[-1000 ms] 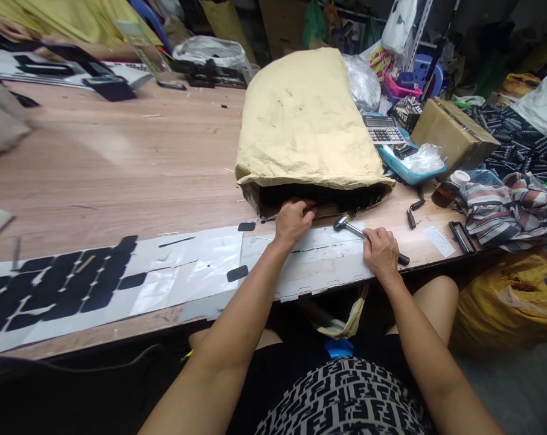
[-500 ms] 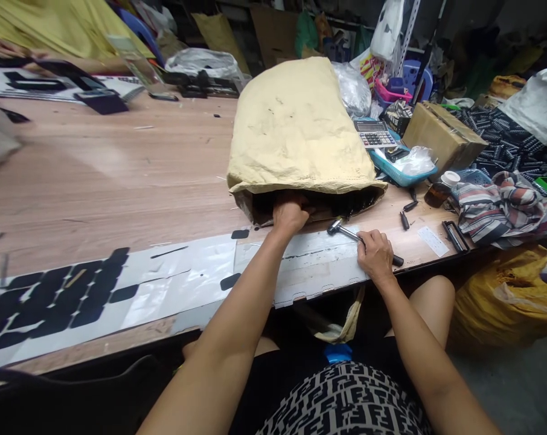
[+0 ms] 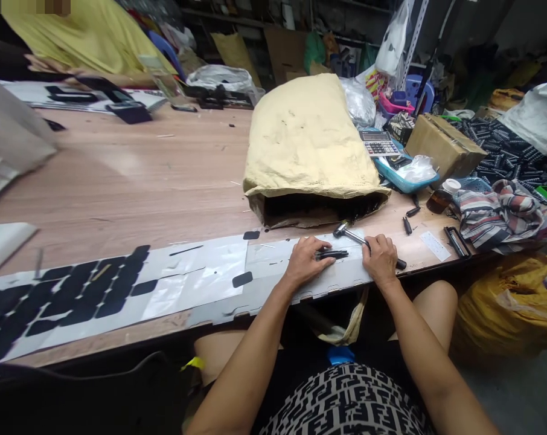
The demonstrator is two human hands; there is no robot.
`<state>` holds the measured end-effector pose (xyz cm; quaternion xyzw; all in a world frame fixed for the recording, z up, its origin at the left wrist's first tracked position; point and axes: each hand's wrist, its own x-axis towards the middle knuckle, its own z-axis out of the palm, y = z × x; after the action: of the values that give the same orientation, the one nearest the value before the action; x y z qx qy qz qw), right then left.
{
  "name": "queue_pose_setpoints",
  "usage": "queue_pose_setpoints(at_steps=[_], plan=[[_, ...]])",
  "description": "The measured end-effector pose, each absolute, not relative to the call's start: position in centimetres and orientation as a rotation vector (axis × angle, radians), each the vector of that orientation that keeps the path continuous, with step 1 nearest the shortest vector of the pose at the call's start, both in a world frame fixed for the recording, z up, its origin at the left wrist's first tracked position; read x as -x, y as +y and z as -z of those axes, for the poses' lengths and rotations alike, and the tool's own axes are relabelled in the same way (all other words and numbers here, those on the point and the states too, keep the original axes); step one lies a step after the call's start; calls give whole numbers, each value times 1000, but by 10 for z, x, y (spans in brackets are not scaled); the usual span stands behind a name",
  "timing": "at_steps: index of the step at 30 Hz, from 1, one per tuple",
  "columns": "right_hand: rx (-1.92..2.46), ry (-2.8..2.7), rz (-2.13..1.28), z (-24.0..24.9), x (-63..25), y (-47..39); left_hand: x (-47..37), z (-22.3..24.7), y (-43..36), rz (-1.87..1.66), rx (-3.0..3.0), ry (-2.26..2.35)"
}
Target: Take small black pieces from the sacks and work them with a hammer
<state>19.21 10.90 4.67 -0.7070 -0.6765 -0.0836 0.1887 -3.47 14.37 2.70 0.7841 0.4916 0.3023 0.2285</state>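
Note:
My left hand (image 3: 307,261) is closed round a slim black part (image 3: 337,254), low over the pale sheet (image 3: 273,272) at the table's front edge. To its right, my right hand (image 3: 381,260) grips the handle of a small hammer (image 3: 355,237), whose metal head points left. Behind both hands lies a large yellowish paper sack (image 3: 310,139), its dark mouth facing me. Black parts show dimly inside the mouth's right side.
Black flat pads (image 3: 83,290) lie on white sheets at the left. A blue basket (image 3: 404,178), a brown bottle (image 3: 441,198), a striped cloth (image 3: 500,211) and a cardboard box (image 3: 443,145) stand right. Across the table sits a person in yellow (image 3: 92,36).
My left hand has come out of the sack's mouth toward me and now holds a black part. My right hand stays on the hammer. The view has shifted slightly.

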Motion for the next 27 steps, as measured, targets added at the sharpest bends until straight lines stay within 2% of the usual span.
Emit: queue_pose_setpoints(at_steps=[7, 15, 27], plan=[[1893, -1876, 43, -57, -200, 102, 36, -28, 147, -847, -2113, 1343], [1575, -1706, -364, -79, -198, 59, 33, -32, 149, -797, -2041, 1377], [1612, -1783, -328, -81, -185, 48, 32, -37, 148, -793, -2010, 1386]])
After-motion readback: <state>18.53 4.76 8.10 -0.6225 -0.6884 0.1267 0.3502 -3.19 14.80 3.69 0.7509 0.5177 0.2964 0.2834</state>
